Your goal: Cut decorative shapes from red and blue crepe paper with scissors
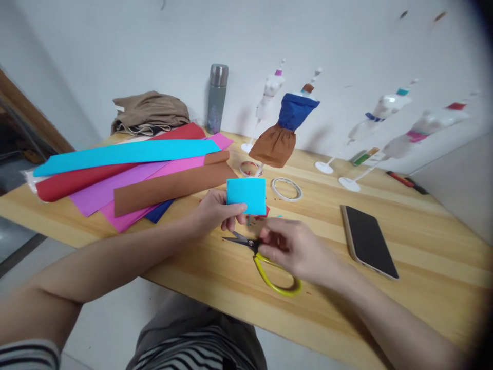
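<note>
A small bright-blue rectangle of crepe paper or fabric (246, 196) is pinched between the thumb and fingers of my left hand (219, 208), held above the table. My right hand (287, 244) curls over yellow-handled scissors (265, 262) and covers one of the handle loops. The dark blades are slightly parted and point left, below the blue piece. Small red and blue scraps (280, 216) lie behind my hands. Two tape rolls, one white (287, 189) and one with red markings (251, 168), rest just beyond.
Coloured sheets (127, 154) are piled at left, by a folded brown cloth (152, 110) and a flask (217, 97). Several mini dress forms stand at the back, one in a blue top (296, 109) and brown skirt (274, 146). A phone (368, 240) lies at right, a cutter (400, 179) behind it.
</note>
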{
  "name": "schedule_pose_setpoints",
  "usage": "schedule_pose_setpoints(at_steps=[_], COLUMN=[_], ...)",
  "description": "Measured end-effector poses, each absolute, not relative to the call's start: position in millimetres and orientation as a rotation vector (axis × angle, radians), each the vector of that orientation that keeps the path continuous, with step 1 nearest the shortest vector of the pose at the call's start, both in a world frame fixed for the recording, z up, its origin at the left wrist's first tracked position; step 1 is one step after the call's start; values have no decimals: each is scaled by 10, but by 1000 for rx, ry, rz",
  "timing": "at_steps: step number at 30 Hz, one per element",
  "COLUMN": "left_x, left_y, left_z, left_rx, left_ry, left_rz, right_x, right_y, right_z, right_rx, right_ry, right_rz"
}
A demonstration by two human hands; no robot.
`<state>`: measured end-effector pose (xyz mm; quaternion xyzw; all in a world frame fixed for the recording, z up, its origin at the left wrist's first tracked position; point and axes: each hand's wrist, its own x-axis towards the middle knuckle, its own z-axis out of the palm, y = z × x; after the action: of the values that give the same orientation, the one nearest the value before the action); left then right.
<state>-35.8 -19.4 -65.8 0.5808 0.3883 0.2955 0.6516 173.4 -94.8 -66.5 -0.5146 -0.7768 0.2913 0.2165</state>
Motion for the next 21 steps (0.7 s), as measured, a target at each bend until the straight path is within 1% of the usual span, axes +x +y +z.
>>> schedule_pose_setpoints(at_steps=[2,4,13,18,20,21], left_x=[-383,-400,-430,-489,-519,-532], left_y=[-165,-144,-127,-50,-13,3], left_z=[-674,-685,-667,-651,-630,-615], left_rx=[1311,1300,1326,1338,1340,1334], left_ry=[871,868,921,930,945,953], left_rz=[692,722,726,768,775,780], right_x=[1756,1773,1852,1830,1850,1876], right_y=[-1023,-1079,-1085,-1103,-1102,-1097], right_z=[-659,-673,-740,-797,-799,-788], right_rx=[-1393,-1379,-1512,-1360,-1357,-1362], right_ry=[-2419,-2564,-2626,-2620,-2539,-2473], right_rz=[665,551,239,223,298,388])
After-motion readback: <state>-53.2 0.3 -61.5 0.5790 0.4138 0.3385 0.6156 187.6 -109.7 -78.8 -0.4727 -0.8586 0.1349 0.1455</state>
